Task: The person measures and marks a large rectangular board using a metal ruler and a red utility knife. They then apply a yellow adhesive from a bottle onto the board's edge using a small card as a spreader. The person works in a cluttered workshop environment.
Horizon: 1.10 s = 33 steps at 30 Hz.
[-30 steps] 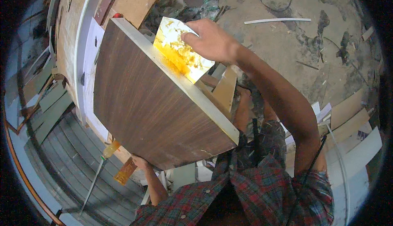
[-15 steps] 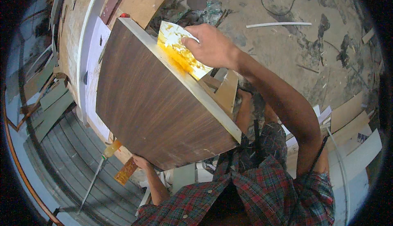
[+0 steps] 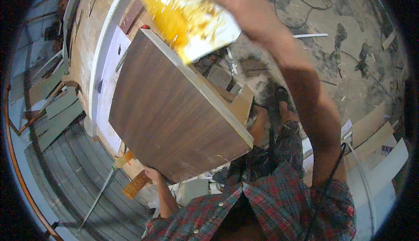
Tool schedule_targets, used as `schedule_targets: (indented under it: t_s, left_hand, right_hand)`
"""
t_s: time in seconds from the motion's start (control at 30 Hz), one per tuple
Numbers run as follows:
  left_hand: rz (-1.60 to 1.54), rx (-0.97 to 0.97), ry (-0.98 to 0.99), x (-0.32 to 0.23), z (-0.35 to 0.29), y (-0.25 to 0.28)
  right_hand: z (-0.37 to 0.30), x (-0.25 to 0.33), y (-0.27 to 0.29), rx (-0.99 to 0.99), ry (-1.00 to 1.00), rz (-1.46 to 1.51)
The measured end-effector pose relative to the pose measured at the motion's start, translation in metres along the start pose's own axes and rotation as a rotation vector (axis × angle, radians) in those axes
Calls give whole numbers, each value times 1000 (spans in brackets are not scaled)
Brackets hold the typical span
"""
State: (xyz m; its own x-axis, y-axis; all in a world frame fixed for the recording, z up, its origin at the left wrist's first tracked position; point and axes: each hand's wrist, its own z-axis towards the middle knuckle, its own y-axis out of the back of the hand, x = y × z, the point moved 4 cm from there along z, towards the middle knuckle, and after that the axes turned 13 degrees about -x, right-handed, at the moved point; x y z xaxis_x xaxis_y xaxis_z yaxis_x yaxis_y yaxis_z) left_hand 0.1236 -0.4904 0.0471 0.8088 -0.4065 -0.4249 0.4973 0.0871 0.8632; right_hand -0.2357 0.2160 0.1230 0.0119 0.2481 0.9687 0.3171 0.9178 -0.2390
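My right hand (image 3: 244,7) is closed on the edge of a stiff white sheet (image 3: 214,33) smeared with glossy yellow glue-like paste. The sheet is raised over the top end of a dark brown wood-grain panel (image 3: 174,110), its lower corner close to the panel's pale long edge (image 3: 207,86). At the panel's lower left corner my left hand (image 3: 153,175) is closed around the edge, some fingers hidden. Beside that hand is an amber-stained block-like piece (image 3: 136,185), touching or nearly touching it. A yellowish handle with a thin metal rod (image 3: 98,195) lies just left.
A curved wooden piece with a white rim (image 3: 97,66) stands behind the panel on the left. Grey ribbed sheeting (image 3: 65,166) lies at lower left. Board offcuts (image 3: 375,140) are stacked at right. A cable (image 3: 312,12) and scraps litter the floor.
My right hand has lifted the smeared sheet off the panel's long edge, up and toward the far side. The panel has shifted slightly in view; my left hand stays at its corner.
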Motion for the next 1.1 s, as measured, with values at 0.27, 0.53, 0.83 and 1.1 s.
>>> schedule_targets:
  t_s: [0.27, 0.53, 0.83, 1.1]
  left_hand:
    - [236, -65, -438, -39, -100, 30]
    - [24, 460, -849, -164, -385, 114]
    - [-7, 113, -870, -198, -461, 60]
    - [-61, 136, -785, -210, -437, 72]
  right_hand:
    - [10, -114, 35, 99, -190, 140]
    - [-45, -242, 109, 311, -4, -89]
    - [-89, -223, 42, 762, -1269, 815]
    - [-89, -181, 14, 890, -1287, 724]
